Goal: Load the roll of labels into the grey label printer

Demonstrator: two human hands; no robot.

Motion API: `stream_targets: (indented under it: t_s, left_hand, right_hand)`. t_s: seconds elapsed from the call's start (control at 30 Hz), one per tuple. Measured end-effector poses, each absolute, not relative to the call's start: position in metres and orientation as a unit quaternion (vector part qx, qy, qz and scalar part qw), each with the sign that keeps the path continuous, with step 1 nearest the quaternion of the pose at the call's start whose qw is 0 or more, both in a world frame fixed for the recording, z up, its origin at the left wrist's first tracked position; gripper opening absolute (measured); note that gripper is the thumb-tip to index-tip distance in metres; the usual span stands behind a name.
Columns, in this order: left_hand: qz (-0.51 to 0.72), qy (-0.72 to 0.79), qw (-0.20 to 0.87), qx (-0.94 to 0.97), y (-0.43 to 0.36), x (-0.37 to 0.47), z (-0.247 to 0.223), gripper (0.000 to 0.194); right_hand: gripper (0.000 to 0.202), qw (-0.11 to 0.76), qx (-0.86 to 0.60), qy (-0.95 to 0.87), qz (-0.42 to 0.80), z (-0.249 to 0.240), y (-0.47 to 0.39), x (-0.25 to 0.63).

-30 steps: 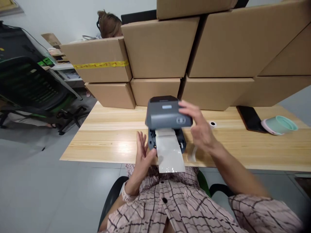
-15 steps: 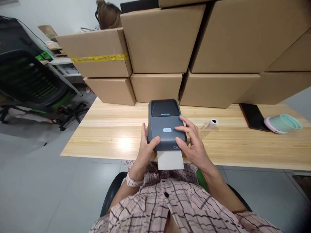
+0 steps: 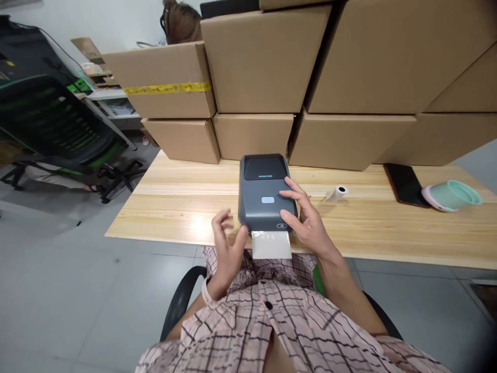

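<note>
A dark grey printer (image 3: 258,189) with a light button sits on the wooden table near its front edge. From its front slot a white label strip (image 3: 271,245) sticks out over the edge. My left hand (image 3: 228,248) is just left of the printer's front corner, fingers apart and slightly curled, holding nothing. My right hand (image 3: 308,220) rests on the printer's right side with its fingers spread over the top. To the right, a small white roll (image 3: 339,193) lies on the table.
Cardboard boxes (image 3: 264,62) are stacked along the table's (image 3: 388,233) back. At the right lie a dark phone (image 3: 406,184) and a mint green cup (image 3: 452,196). An office chair (image 3: 58,119) stands at the left. A person's head (image 3: 182,23) shows behind the boxes.
My left hand has come off the printer's left side and moved left and slightly down, its fingers curling. My right hand stays on the printer. The view has shifted slightly.
</note>
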State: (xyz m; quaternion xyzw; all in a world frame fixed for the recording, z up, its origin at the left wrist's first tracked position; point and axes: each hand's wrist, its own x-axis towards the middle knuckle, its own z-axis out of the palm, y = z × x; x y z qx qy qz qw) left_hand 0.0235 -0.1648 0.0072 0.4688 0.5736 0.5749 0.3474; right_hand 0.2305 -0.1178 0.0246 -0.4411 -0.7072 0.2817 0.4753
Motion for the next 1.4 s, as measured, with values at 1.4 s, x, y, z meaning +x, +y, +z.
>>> stream_targets:
  t_s: [1.4]
  left_hand:
    - [0.474,0.489,0.326,0.656,-0.153,0.011,-0.022,0.07]
  right_hand:
    - [0.079,0.398,-0.499,-0.735,0.231,0.001,-0.132,0.253]
